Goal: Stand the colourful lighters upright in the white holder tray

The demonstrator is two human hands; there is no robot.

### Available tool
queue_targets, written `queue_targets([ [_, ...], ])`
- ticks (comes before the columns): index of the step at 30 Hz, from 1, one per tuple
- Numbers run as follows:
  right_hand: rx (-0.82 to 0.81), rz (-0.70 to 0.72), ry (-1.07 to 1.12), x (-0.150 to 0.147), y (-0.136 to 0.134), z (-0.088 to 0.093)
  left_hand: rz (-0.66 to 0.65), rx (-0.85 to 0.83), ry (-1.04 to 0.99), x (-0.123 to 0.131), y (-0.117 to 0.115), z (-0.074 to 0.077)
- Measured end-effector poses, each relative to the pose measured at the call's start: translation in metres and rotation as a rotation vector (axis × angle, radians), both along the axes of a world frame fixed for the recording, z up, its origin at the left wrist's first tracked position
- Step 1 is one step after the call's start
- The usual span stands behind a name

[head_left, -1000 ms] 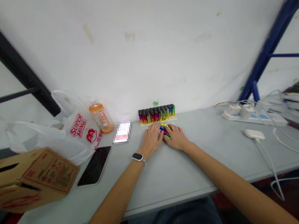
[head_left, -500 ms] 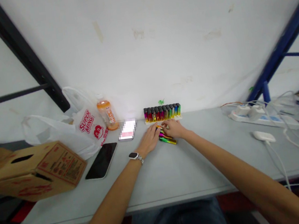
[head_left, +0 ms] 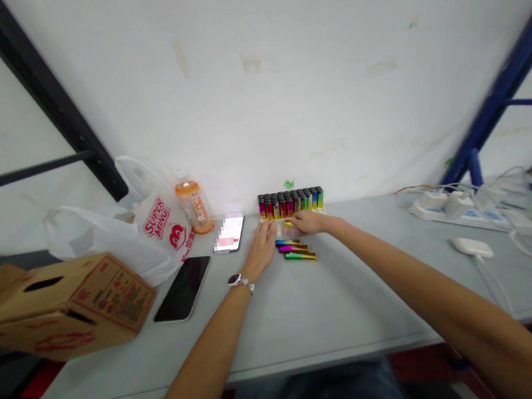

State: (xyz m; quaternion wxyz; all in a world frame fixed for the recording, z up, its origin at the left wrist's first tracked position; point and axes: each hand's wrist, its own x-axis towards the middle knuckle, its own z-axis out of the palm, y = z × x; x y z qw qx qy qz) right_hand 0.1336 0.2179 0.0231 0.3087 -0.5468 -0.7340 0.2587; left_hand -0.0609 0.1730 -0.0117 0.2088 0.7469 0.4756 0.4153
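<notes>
A row of upright lighters (head_left: 291,204) with black tops and shiny coloured bodies stands in a pale tray (head_left: 322,211) against the wall. My left hand (head_left: 263,241) lies at the tray's front left, fingers stretched out and touching its near edge. Just in front of the row, my right hand (head_left: 311,222) is closed, its fingertips on a yellow lighter (head_left: 288,223) that is partly hidden. Nearer to me, a green-gold lighter (head_left: 301,256), a magenta-gold lighter (head_left: 293,248) and a blue one (head_left: 287,242) lie side by side on the table.
To the left are a cardboard box (head_left: 67,305), a white plastic bag (head_left: 155,238), an orange drink bottle (head_left: 193,204), a dark phone (head_left: 183,289) and a lit phone (head_left: 229,234). A power strip (head_left: 469,211) with cables and a white charger (head_left: 472,247) lie at right.
Both hands have moved forward from the loose lighters to the front of the tray. The lighters lying on the table are now uncovered.
</notes>
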Motion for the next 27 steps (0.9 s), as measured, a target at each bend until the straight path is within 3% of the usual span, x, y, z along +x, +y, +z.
queue_targets([
  [3, -0.042, 0.076, -0.032, 0.01, -0.02, -0.008, -0.003, 0.04, 0.068, 0.003, -0.002, 0.0],
  [9, 0.157, -0.102, -0.069, 0.008, -0.052, -0.036, -0.063, 0.178, 0.532, 0.021, -0.017, -0.004],
  [13, 0.249, -0.132, -0.075, -0.006, -0.063, -0.04, 0.016, 0.186, 0.637, 0.028, -0.021, -0.006],
  [16, 0.351, -0.124, -0.194, -0.011, -0.071, -0.038, 0.037, 0.176, 0.627, 0.027, -0.019, -0.006],
  [21, 0.365, -0.087, -0.261, -0.007, -0.087, -0.027, 0.031, 0.124, 0.466, 0.02, -0.011, -0.009],
  [24, 0.425, 0.073, -0.258, -0.008, -0.114, -0.018, -0.009, 0.106, 0.34, 0.017, -0.003, -0.013],
  [27, 0.495, 0.248, -0.428, -0.017, -0.141, -0.018, -0.032, 0.099, 0.215, 0.016, 0.003, -0.016],
])
